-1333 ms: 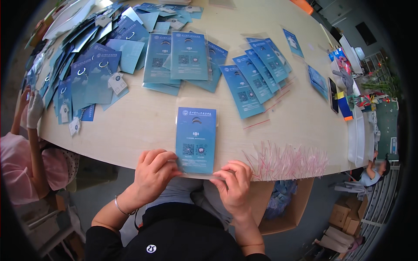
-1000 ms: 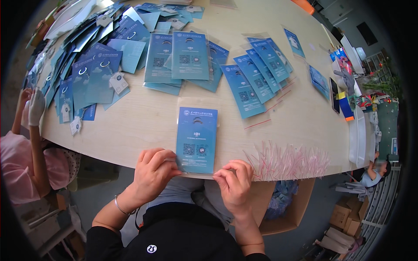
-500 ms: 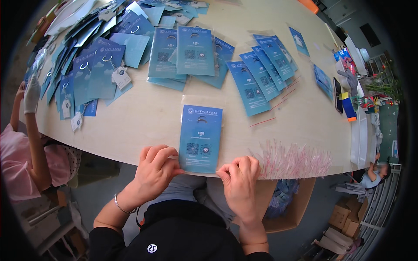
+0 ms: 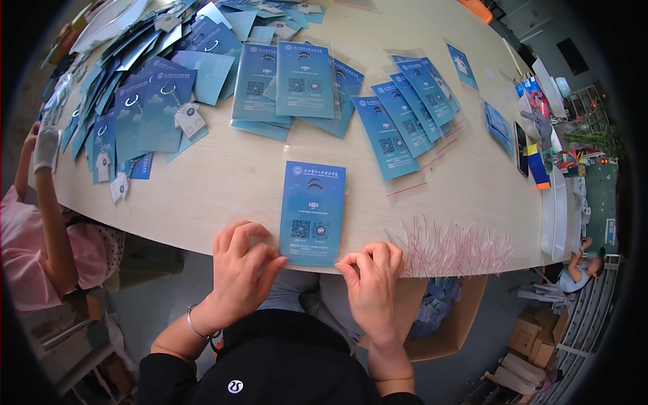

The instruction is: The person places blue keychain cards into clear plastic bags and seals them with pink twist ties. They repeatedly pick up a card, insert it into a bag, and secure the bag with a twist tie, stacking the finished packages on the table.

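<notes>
A blue printed card (image 4: 312, 212) lies flat inside a clear plastic bag (image 4: 316, 154) at the near table edge, a curved slot near its top. My left hand (image 4: 244, 270) is closed, thumb and forefinger pinched at the bag's lower left corner. At the lower right corner my right hand (image 4: 373, 283) pinches with curled fingers; the bag's near edge is partly hidden by the fingertips. Just beside that hand, a row of clear bags with red strips (image 4: 452, 250) fans along the table edge.
Bagged cards (image 4: 304, 81) are stacked ahead, with more bagged cards (image 4: 385, 138) overlapping to their right. A large heap of cards with shirt-shaped keychains (image 4: 190, 119) covers the left. A person's gloved hand (image 4: 47, 147) is at far left. A cardboard box (image 4: 466, 317) stands below the table edge.
My left thumb and forefinger have shifted slightly right along the bag's near edge. The bagged card appears shifted very slightly; my right hand stays in place.
</notes>
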Motion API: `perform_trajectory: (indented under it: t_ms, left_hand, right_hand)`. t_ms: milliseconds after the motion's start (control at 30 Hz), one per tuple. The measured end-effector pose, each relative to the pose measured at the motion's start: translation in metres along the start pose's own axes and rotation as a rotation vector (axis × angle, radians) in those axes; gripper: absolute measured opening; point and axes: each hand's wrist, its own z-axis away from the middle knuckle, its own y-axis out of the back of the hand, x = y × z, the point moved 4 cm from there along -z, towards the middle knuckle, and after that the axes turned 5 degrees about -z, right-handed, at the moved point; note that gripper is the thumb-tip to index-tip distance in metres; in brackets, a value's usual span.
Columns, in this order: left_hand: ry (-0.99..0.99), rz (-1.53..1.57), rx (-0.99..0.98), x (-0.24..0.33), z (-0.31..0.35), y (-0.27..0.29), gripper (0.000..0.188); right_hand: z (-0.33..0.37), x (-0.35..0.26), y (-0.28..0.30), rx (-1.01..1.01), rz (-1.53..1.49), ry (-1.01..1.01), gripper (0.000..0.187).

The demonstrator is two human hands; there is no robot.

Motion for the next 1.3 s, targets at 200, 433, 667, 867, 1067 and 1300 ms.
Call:
perform_trajectory:
  t_ms: [200,433,667,867,1067,1300]
  left_hand:
    - [0.084,-0.009,0.051,0.002,0.01,-0.005,0.015]
    - [0.11,0.001,0.078,0.004,0.01,-0.005,0.014]
    - [0.103,-0.025,0.092,0.005,0.01,-0.005,0.014]
    - [0.145,-0.049,0.122,0.011,0.008,-0.008,0.012]
    - [-0.386,-0.115,-0.037,0.03,0.01,-0.025,0.046]
    - [-0.529,-0.378,-0.278,0.044,0.009,-0.035,0.053]
  right_hand:
    - [0.005,0.002,-0.005,0.031,-0.025,-0.041,0.016]
    - [0.005,0.0,-0.006,0.079,-0.03,-0.046,0.016]
    - [0.004,-0.003,-0.007,0.096,-0.01,-0.082,0.017]
    - [0.003,-0.005,-0.006,0.109,-0.011,-0.122,0.018]
    - [0.008,-0.002,-0.009,0.219,0.0,-0.112,0.023]
    - [0.0,0.001,0.005,0.233,-0.087,-0.025,0.022]
